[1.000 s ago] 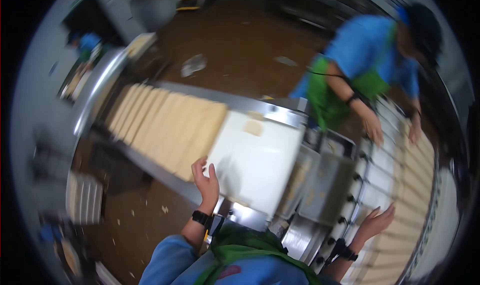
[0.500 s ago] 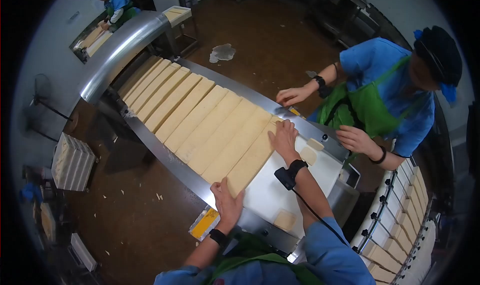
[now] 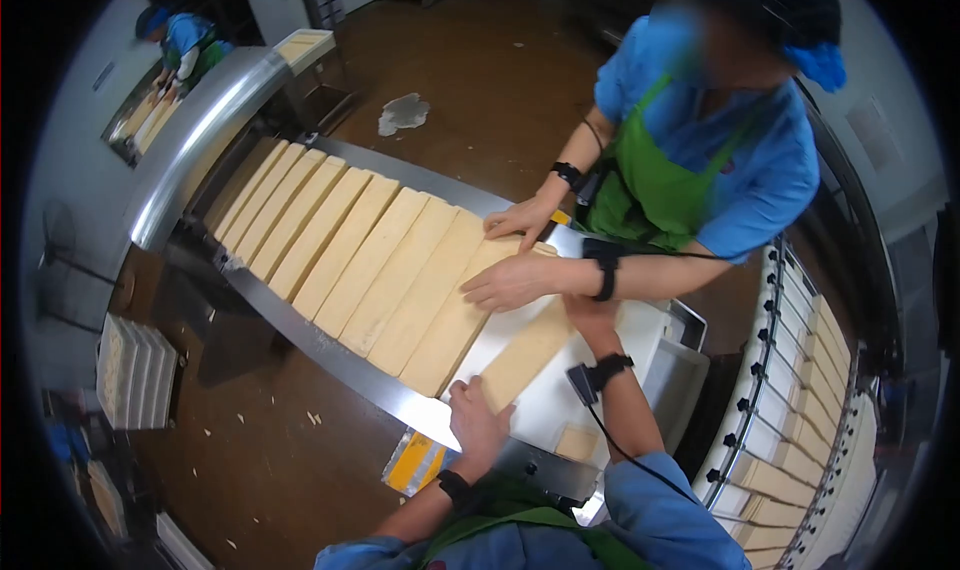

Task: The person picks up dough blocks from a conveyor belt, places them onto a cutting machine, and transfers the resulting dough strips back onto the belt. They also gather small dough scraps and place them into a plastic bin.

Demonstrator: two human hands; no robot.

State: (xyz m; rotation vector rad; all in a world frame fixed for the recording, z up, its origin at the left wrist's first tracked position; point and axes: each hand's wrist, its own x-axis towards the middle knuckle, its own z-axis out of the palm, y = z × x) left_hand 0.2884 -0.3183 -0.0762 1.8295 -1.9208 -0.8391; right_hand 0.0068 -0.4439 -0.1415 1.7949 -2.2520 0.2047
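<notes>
A long pale yellow slab (image 3: 530, 358), dough or cheese by its look, lies on the white surface (image 3: 548, 425) apart from the row. My left hand (image 3: 480, 425) grips its near end, with thumb and fingers around it. At the far end is my right hand (image 3: 592, 318), its fingers partly hidden behind a co-worker's forearm. The row of similar slabs (image 3: 400, 260) lies side by side along the metal-edged conveyor. Both of the co-worker's hands rest on the nearest slabs of that row. A small square offcut (image 3: 577, 442) lies near my right forearm.
The co-worker (image 3: 690, 170) in a green apron leans over the far side. A curved metal cover (image 3: 205, 135) stands at the conveyor's far end. To the right is a slatted rack (image 3: 780, 420) with more slabs. Stacked pale trays (image 3: 138, 375) stand on the floor at left.
The end slab has come away from the row towards me, with both my hands at its ends. The co-worker has leaned in and put both hands on the row.
</notes>
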